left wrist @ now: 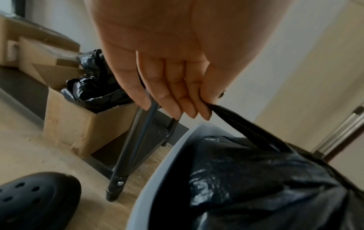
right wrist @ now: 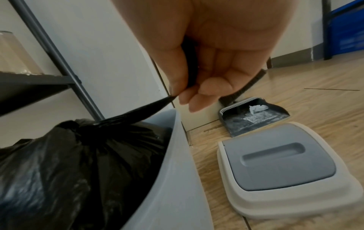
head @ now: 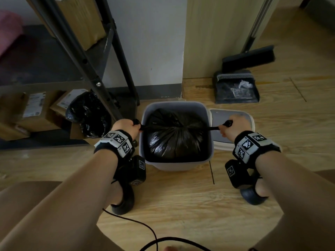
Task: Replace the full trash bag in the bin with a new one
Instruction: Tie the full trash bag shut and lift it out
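Note:
A full black trash bag (head: 175, 138) (left wrist: 256, 183) (right wrist: 78, 163) sits inside the pale grey bin (head: 176, 164) (left wrist: 157, 179) (right wrist: 177, 163) on the wooden floor. Its top is gathered into a knot with two tails stretched sideways. My left hand (head: 126, 126) (left wrist: 177, 96) grips the left tail (left wrist: 246, 124) just past the bin's left rim. My right hand (head: 233, 125) (right wrist: 197, 87) pinches the right tail (right wrist: 141, 110) beyond the right rim. The two tails are taut and level between my hands.
The bin's lid (head: 233, 115) (right wrist: 285, 168) lies on the floor right of the bin. A dustpan (head: 235, 89) and broom (head: 248, 57) stand behind it. Left are a black shelf frame (head: 101, 82), cardboard boxes (head: 32, 109), one holding black bags (head: 88, 115). A cable (head: 145, 232) trails near my feet.

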